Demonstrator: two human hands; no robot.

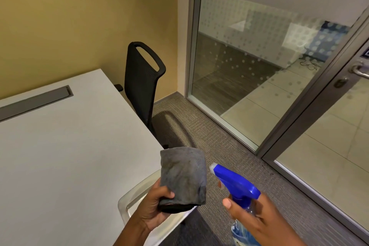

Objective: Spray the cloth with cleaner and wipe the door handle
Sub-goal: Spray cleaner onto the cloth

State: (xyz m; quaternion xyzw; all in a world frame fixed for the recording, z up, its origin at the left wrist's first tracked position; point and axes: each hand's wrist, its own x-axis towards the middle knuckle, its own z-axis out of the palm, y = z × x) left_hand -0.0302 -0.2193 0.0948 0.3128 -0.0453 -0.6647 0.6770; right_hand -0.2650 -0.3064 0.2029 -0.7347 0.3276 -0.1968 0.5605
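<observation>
White bench [60, 155] filling 9 o'clock, nothing of the task lying on it. Left hand [157, 203] is gripping the folded grey cloth [183, 175] by its lower edge, thumb on top, standing the broad face up toward the nozzle, likely to catch the mist. Right hand [257, 217] is wrapping the neck of the spray bottle [235, 185], blue nozzle aiming at 10 o'clock, just beside the cloth. Door handle [359, 70] is waiting at 2 o'clock, well apart, untouched.
</observation>
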